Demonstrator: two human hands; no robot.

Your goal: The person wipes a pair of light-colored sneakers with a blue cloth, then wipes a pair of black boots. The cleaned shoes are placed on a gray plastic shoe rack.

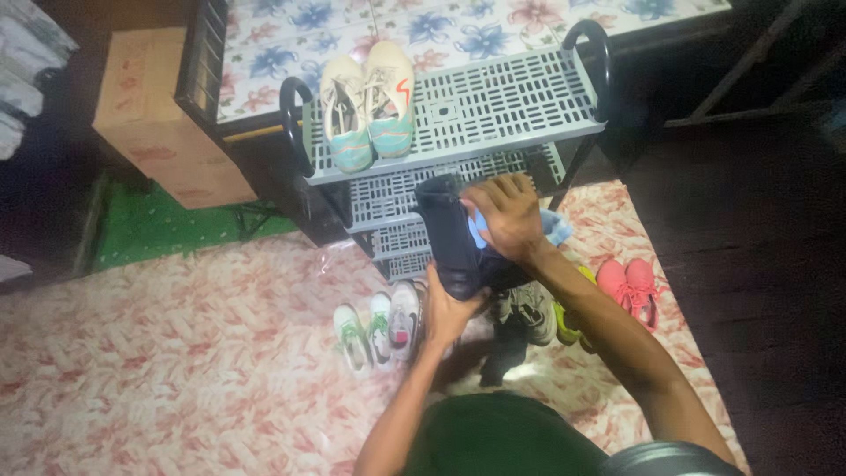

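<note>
My left hand [447, 310] grips the lower end of a dark navy shoe [448, 234] and holds it up in front of the grey shoe rack [493, 110]. My right hand [505, 214] presses a light blue cloth [551, 227] against the shoe's side. A pair of beige and teal sneakers [368, 104] sits on the rack's top shelf at the left.
On the patterned pink floor mat [176, 353] lie white and green sneakers [354, 335], a grey sneaker [404, 319], dark shoes [529, 308] and a pink pair [630, 286]. A cardboard box [154, 115] stands at the left. A floral bed [441, 26] is behind the rack.
</note>
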